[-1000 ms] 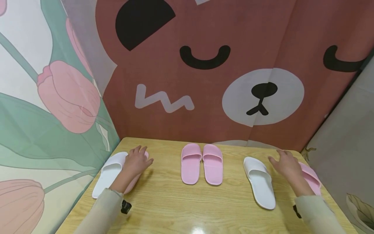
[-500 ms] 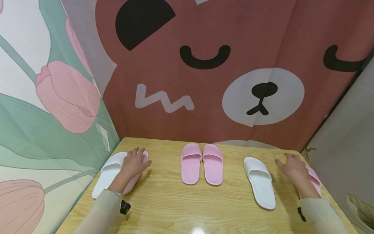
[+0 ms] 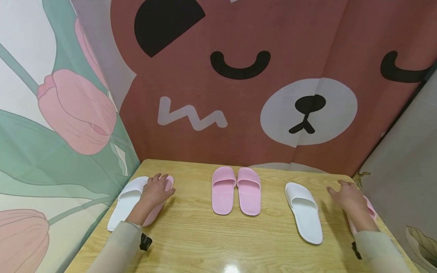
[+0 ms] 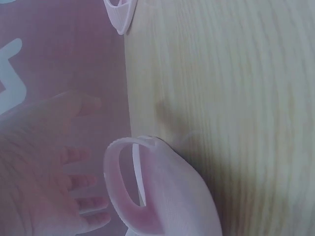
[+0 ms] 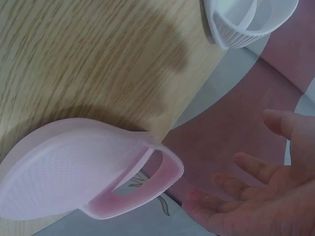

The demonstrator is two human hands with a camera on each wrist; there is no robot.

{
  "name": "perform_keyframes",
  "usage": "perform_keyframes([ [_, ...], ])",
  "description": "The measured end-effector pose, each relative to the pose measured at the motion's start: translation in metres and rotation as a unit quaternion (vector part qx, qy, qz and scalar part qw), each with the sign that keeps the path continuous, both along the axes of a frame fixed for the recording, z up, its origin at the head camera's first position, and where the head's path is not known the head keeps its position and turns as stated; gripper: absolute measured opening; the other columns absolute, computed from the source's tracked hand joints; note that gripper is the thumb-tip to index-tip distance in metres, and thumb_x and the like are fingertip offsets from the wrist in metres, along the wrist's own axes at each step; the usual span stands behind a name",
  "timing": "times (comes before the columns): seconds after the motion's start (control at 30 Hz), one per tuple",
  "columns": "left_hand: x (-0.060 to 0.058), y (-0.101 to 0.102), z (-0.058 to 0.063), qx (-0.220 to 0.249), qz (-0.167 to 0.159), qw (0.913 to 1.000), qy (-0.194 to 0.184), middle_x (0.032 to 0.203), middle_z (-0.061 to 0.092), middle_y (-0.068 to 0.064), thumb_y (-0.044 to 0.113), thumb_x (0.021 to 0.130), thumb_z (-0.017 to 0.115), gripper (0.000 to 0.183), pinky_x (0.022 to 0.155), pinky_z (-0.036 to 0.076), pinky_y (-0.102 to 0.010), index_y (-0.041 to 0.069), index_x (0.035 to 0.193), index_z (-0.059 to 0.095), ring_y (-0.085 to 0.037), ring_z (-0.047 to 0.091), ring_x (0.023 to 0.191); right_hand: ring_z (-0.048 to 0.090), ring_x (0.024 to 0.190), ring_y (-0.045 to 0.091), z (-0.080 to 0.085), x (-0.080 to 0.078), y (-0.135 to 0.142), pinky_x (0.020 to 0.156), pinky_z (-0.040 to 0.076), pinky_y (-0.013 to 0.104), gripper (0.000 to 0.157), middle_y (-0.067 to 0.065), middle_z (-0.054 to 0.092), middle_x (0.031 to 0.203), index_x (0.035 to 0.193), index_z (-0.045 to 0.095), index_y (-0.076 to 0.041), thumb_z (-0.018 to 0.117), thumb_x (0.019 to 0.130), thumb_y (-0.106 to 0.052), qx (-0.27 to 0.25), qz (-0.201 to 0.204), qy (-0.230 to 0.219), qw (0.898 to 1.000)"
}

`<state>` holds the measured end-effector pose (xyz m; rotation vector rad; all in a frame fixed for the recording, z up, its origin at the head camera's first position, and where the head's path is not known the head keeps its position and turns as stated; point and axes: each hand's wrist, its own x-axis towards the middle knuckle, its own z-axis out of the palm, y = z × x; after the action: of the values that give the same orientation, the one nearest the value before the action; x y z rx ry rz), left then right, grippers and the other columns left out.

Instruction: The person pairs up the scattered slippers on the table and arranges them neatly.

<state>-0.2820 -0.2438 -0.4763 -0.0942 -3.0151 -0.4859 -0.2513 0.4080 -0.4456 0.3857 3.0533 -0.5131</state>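
Note:
Above the pink slipper [image 3: 155,215] at the left of the table hovers my left hand [image 3: 157,191], fingers spread and holding nothing. The left wrist view has this slipper's strap [image 4: 114,174] just beyond the fingertips. A white slipper [image 3: 124,204] lies beside it on the outer side. My right hand [image 3: 349,197] is over another pink slipper [image 3: 370,208] at the far right, hiding most of it from the head camera. In the right wrist view that slipper [image 5: 74,167] shows whole-soled, apart from the relaxed fingers [image 5: 256,167]. Left of this hand lies a white slipper [image 3: 305,220], toe angled outward.
A pair of pink slippers [image 3: 223,197] stands side by side at the middle back of the wooden table [image 3: 211,239]. Behind it hangs a bear-print cloth [image 3: 239,144]. A tulip-print cloth [image 3: 78,113] closes the left side, a pale cloth [image 3: 406,151] the right.
My right hand has moved rightward and slightly nearer, from beside the right pink slipper to over it. The left hand has shifted slightly left. The slippers have stayed in place.

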Motion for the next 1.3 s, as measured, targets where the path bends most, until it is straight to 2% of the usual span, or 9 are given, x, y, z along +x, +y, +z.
perform_keyframes([
  [0.37,-0.003,-0.004,-0.006,0.008,0.002,1.0000,-0.002,0.149,0.039,-0.035,0.039,0.090,0.071,0.073,0.098,0.037,-0.074,-0.003,0.145,0.048,-0.058,0.036,0.134,0.025,0.127,0.069,-0.006,-0.002,0.018,0.102,0.029,0.075,0.087,0.048,0.023,0.143,0.147,0.027,0.018,0.045,0.102,-0.054,-0.012,-0.015,-0.008,1.000],
  [0.77,-0.005,-0.006,-0.011,0.012,0.008,0.9997,-0.019,0.150,0.038,-0.035,0.038,0.091,0.071,0.072,0.102,0.035,-0.072,-0.003,0.146,0.047,-0.057,0.035,0.135,0.030,0.125,0.066,-0.013,-0.001,0.028,0.103,0.032,0.072,0.083,0.047,0.027,0.141,0.144,0.031,0.016,0.045,0.101,-0.053,-0.039,-0.045,-0.025,0.998],
  [1.07,-0.004,-0.006,-0.014,0.000,0.005,0.9999,-0.013,0.147,0.040,-0.037,0.036,0.090,0.072,0.072,0.101,0.037,-0.071,-0.005,0.144,0.048,-0.058,0.037,0.132,0.033,0.122,0.065,-0.021,0.000,0.043,0.100,0.035,0.072,0.080,0.048,0.031,0.136,0.140,0.031,0.022,0.044,0.102,-0.048,-0.020,-0.009,-0.022,0.999],
  [1.3,-0.002,-0.006,-0.014,-0.008,0.013,0.9997,-0.019,0.148,0.038,-0.037,0.036,0.091,0.072,0.072,0.101,0.035,-0.071,-0.005,0.145,0.047,-0.058,0.036,0.134,0.034,0.121,0.066,-0.022,0.003,0.047,0.097,0.035,0.072,0.082,0.049,0.030,0.135,0.142,0.030,0.019,0.046,0.101,-0.050,-0.034,-0.031,-0.042,0.998],
])
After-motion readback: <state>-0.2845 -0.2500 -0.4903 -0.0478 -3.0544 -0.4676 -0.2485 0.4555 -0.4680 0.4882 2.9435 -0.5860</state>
